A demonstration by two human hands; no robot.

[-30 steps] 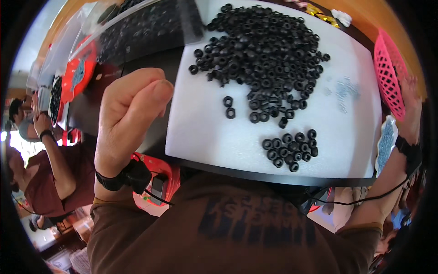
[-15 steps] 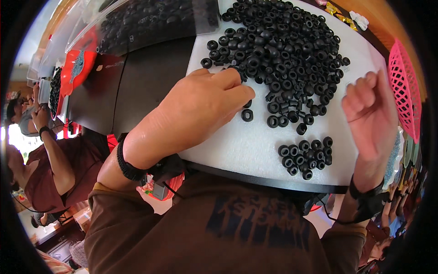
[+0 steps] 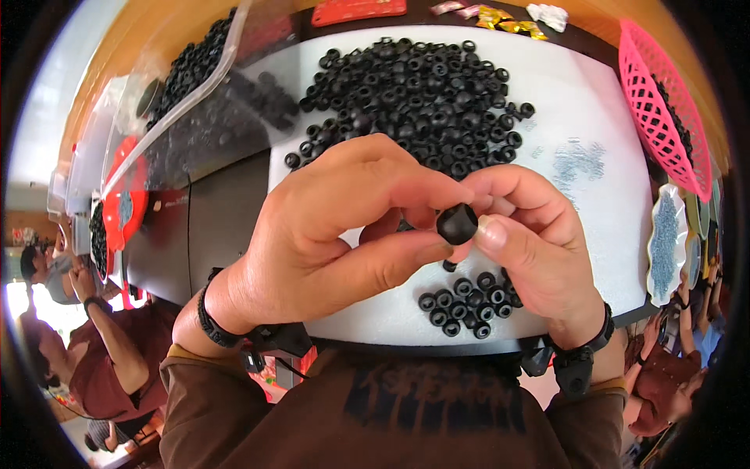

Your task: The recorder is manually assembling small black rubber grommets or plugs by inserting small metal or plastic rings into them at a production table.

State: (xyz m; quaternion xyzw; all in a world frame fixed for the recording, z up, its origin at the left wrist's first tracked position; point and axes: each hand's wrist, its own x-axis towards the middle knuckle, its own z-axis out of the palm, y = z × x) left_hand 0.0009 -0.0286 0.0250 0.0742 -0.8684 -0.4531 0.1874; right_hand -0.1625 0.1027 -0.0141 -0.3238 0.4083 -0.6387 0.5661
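Over the white board, a small rounded black piece is pinched between my two hands. My left hand has it between thumb and index finger, the other fingers curled beneath. From the other side, the thumb and fingertips of my right hand press on it. Only its smooth outer side shows. A big heap of similar black hollow pieces lies beyond my hands. Nearer to me sits a small group of these pieces, mostly holes up, partly hidden by my right hand.
Tiny blue-grey bits are scattered on the board's right. A white scalloped dish of such bits and a pink basket stand further right. At left are a clear bin and a red dish. Wrapped sweets lie behind.
My left hand has come away from the heap with a black piece. My right hand has moved left and closed on the same piece. The view has shifted.
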